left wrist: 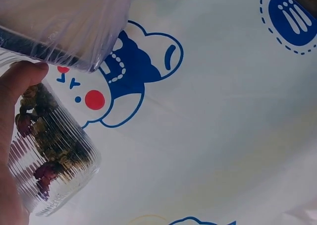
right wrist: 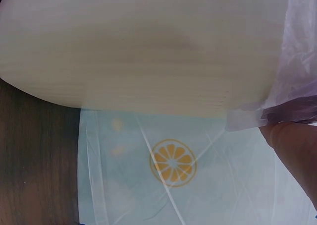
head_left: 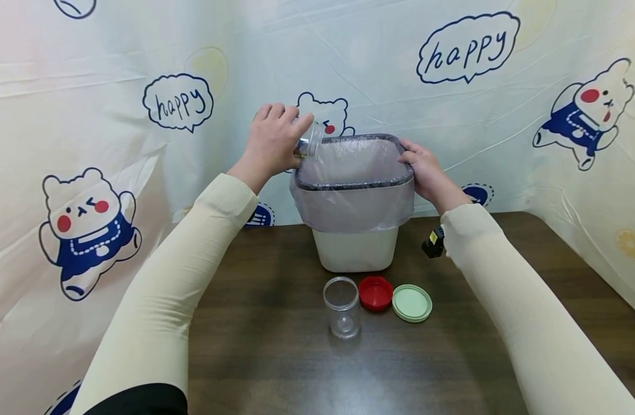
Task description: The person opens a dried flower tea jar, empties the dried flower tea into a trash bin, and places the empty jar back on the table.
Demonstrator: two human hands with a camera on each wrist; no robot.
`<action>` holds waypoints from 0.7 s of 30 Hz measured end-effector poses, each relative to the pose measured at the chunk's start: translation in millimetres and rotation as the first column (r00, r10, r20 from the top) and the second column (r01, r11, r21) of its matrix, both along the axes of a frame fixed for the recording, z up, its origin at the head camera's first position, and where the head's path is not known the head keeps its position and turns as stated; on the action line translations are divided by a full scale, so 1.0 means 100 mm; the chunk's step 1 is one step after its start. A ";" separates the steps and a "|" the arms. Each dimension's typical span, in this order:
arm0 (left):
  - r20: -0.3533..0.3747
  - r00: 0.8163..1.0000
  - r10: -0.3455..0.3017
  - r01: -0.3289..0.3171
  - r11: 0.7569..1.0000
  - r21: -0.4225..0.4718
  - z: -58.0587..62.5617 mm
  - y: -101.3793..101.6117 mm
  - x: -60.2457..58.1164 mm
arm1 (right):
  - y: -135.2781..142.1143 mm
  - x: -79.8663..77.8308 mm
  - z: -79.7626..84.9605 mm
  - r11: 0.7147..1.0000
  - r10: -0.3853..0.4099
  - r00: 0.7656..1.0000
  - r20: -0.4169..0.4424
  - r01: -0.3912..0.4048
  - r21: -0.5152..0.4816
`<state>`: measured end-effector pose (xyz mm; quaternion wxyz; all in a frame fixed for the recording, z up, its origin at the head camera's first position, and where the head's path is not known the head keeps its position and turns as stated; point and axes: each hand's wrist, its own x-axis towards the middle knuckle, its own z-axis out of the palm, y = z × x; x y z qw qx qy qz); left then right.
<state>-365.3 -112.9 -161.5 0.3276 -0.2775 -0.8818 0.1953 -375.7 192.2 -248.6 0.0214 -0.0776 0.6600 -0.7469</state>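
My left hand (head_left: 274, 139) grips a ribbed clear jar (left wrist: 74, 153) lying tilted at the left rim of a trash bin (head_left: 356, 251), its mouth toward the opening. Dried flowers (left wrist: 47, 173), dark red and brownish green, sit inside the jar, as the left wrist view shows. A translucent bag (head_left: 353, 210) lines the bin and folds down over its dark rim. On the opposite side, my right hand (head_left: 428, 173) holds the bin's right rim and the bag's edge, thumb on top. Some of its fingers are hidden behind the bin.
In front of the bin, a lidless clear jar (head_left: 342, 314) stands on the brown wooden table (head_left: 275, 357). Beside it lie a red lid (head_left: 375, 294) and a pale green lid (head_left: 412, 303). A printed curtain (head_left: 374, 52) hangs behind and around the table.
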 end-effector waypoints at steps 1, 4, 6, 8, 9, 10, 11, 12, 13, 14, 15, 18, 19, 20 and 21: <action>-0.005 1.000 -0.003 0.003 1.000 -0.004 0.00 0.00 0.00 | 0.00 0.00 0.00 1.000 0.000 1.000 0.000 0.000 0.001; -0.017 1.000 -0.013 0.013 1.000 -0.009 -0.01 0.00 -0.01 | 0.00 0.00 0.00 1.000 -0.003 1.000 0.001 0.003 0.005; -0.017 1.000 -0.015 0.015 1.000 -0.009 -0.01 0.00 0.00 | 0.00 0.01 0.00 1.000 -0.003 1.000 0.000 0.003 0.004; -0.017 1.000 -0.015 0.015 1.000 -0.013 -0.01 0.00 0.00 | 0.00 0.01 0.00 1.000 0.000 1.000 0.001 0.000 0.002; -0.017 1.000 -0.014 0.014 1.000 -0.015 -0.01 0.00 0.00 | 0.00 0.01 0.00 1.000 0.001 1.000 0.000 -0.001 0.000; -0.017 1.000 -0.013 0.013 1.000 -0.019 -0.01 0.00 0.00 | 0.00 0.01 0.00 1.000 0.003 1.000 0.000 -0.003 -0.002; -0.017 1.000 -0.011 0.010 1.000 -0.026 -0.01 0.00 0.00 | 0.00 0.01 0.00 1.000 0.004 1.000 0.000 -0.004 -0.004; -0.017 1.000 -0.009 0.009 0.999 -0.033 -0.01 0.01 -0.01 | 0.00 0.01 0.00 1.000 0.004 1.000 -0.001 -0.004 -0.005; -0.019 1.000 -0.008 0.008 0.999 -0.040 0.00 0.01 -0.01 | 0.00 0.01 0.00 1.000 0.003 1.000 -0.002 -0.004 -0.004; -0.019 1.000 -0.007 0.006 0.999 -0.047 0.00 0.01 -0.01 | 0.00 0.01 0.00 1.000 0.003 1.000 -0.003 -0.003 -0.005; -0.019 1.000 -0.007 0.006 0.999 -0.052 0.00 0.01 -0.01 | 0.00 0.01 0.00 1.000 0.002 1.000 -0.004 -0.002 -0.004; -0.021 1.000 -0.005 0.004 0.997 -0.071 0.00 0.01 -0.01 | -0.01 0.01 0.00 1.000 0.000 1.000 -0.005 0.000 -0.004; -0.021 1.000 -0.007 0.005 0.997 -0.075 0.00 0.01 -0.01 | -0.01 0.01 0.00 1.000 0.000 1.000 -0.006 0.000 -0.004; -0.020 1.000 -0.009 0.008 0.997 -0.077 0.01 0.01 0.00 | -0.01 0.01 0.00 1.000 0.000 1.000 -0.006 0.000 -0.005; -0.020 1.000 -0.011 0.010 0.997 -0.078 0.01 0.01 0.00 | -0.01 0.01 -0.01 1.000 0.000 1.000 -0.005 0.000 -0.005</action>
